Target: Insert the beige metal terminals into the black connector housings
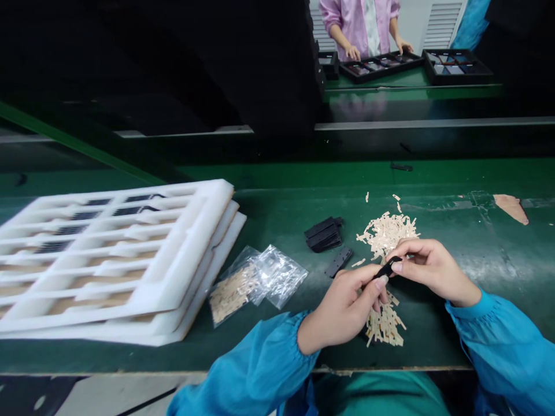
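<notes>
- While the left hand [342, 312] and right hand [433, 271] meet above the green bench top [459, 225], a narrow black strip [388, 267] sits pinched between them, near the middle of the person's reach.
- Left hand: thumb and curled fingers closed on the strip's lower end. Right hand: thumb and forefinger pressed on its upper end. Neither hand is spread.
- Strip: matte black, slim, tilted up toward the right hand; much of it hidden by fingertips (fine detail too small to read).
- Directly under the hands: pale beige strips in two loose heaps, upper [385, 234] and lower [385, 326], the lower one nearly touching the left hand.
- Just left of the hands: a stack of black pieces [324, 234], with a single black piece [339, 262] lying apart beside it.
- Farther left: clear plastic bags [280, 276], one holding beige strips [232, 294], resting against stacked white foam trays [130, 254].
- Bright blue sleeves [507, 346] gathered at both wrists.
- Beyond the bench: a co-worker in a pink smock [362, 23], hands on a black compartment tray [377, 66].
</notes>
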The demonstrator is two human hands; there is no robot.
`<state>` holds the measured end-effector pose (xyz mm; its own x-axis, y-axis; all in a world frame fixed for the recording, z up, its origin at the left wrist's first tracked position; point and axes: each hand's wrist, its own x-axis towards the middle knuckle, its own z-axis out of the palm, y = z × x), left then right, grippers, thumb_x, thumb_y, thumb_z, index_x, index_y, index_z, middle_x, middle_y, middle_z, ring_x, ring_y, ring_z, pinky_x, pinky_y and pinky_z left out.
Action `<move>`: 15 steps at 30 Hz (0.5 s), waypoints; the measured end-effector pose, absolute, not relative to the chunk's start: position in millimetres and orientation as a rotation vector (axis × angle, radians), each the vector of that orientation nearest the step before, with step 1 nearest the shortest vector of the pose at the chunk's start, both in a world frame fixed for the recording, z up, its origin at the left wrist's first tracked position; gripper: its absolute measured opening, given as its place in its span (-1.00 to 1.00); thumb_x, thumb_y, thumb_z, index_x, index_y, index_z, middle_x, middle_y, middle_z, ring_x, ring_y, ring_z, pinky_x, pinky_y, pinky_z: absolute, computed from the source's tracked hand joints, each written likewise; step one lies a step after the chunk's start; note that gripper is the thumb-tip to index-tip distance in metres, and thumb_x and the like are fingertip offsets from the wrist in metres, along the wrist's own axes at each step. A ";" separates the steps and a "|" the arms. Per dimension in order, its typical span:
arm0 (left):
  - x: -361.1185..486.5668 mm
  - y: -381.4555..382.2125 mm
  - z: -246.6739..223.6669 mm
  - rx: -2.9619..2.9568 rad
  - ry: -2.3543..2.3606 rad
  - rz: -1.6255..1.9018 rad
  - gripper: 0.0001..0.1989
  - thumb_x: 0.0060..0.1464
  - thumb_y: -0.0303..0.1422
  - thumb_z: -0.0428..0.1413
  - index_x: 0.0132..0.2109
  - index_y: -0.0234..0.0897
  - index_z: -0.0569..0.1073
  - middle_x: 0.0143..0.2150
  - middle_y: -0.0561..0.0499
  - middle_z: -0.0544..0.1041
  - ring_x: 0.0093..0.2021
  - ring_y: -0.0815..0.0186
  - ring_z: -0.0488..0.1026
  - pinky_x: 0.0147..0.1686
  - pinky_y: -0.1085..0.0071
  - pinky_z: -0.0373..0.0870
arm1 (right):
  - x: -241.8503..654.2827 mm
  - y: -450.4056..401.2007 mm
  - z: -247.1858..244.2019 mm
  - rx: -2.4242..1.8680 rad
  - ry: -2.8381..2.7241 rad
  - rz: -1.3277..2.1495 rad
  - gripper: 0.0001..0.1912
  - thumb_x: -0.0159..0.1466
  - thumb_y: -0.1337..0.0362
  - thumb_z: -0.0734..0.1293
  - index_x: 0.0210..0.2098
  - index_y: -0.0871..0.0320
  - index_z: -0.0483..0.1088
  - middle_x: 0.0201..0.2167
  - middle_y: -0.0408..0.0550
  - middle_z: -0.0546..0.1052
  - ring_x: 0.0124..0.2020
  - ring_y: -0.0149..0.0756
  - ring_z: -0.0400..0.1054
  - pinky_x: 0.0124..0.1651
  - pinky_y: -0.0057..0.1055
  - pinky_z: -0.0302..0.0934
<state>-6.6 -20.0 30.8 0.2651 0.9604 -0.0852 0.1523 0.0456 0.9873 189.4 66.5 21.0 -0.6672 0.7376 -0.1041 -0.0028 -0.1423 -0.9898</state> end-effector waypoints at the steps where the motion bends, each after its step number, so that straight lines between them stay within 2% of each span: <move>1: -6.6 -20.1 31.3 1.410 1.149 0.888 -0.66 0.39 -0.28 -0.01 -0.33 -0.34 0.47 -0.43 -0.01 0.55 -0.49 0.40 0.48 -0.42 0.49 0.42 | 189.5 66.6 21.3 -0.831 -1.627 1.855 -0.79 0.29 0.13 0.51 -0.25 0.16 0.60 -0.35 -0.03 0.56 -0.33 -0.25 0.39 -0.26 -0.33 0.29; 6: -8.7 -18.7 29.2 1.509 1.223 0.886 -0.65 0.39 -0.30 -0.01 -0.37 -0.31 0.47 -0.48 0.03 0.52 -0.49 0.39 0.46 -0.44 0.50 0.38 | 188.2 66.6 23.6 -0.853 -1.693 1.827 -0.76 0.31 0.10 0.48 -0.28 0.17 0.56 -0.34 -0.03 0.54 -0.33 -0.24 0.36 -0.26 -0.32 0.24; 12: -9.6 -17.2 28.3 1.495 1.247 0.877 -0.63 0.40 -0.29 -0.03 -0.40 -0.30 0.42 -0.52 0.05 0.49 -0.50 0.39 0.42 -0.43 0.50 0.35 | 185.7 64.1 23.0 -0.897 -1.719 1.798 -0.82 0.31 0.16 0.45 -0.26 0.17 0.55 -0.34 -0.04 0.53 -0.35 -0.25 0.34 -0.27 -0.32 0.22; 15: -10.0 -17.0 28.9 1.598 1.357 0.905 -0.66 0.40 -0.32 -0.04 -0.38 -0.29 0.41 -0.51 0.06 0.48 -0.51 0.39 0.42 -0.42 0.48 0.32 | 183.8 60.6 23.2 -1.023 -1.677 1.617 -0.82 0.25 0.18 0.48 -0.24 0.16 0.56 -0.37 -0.06 0.51 -0.38 -0.26 0.33 -0.35 -0.35 0.20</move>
<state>-10.0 -17.0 28.9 0.1561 0.9877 0.0089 0.3883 -0.0696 0.9189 183.8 60.6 23.2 -0.5315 0.8415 -0.0964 0.1267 -0.0335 -0.9914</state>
